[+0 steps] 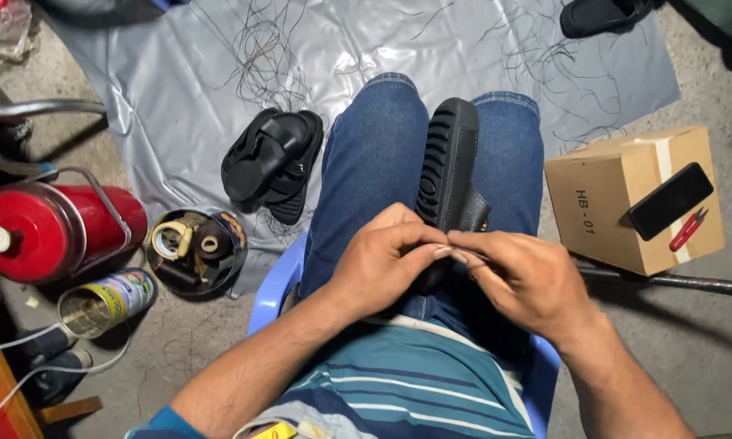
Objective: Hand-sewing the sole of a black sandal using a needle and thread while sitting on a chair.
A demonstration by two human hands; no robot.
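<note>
- My left hand [382,260] and right hand [524,280] meet fingertip to fingertip over a black sandal [447,167] wedged between my knees.
- At nine o'clock, a red cylinder [53,228].
- At three o'clock, a cardboard box [602,203].

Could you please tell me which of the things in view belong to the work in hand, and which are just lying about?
In hand:
- black sandal held between the knees
- left hand and right hand, fingertips pinched together at its heel end

Lying about:
- second black sandal on the grey sheet
- cardboard box with phone and red snips
- red cylinder
- tins
</note>
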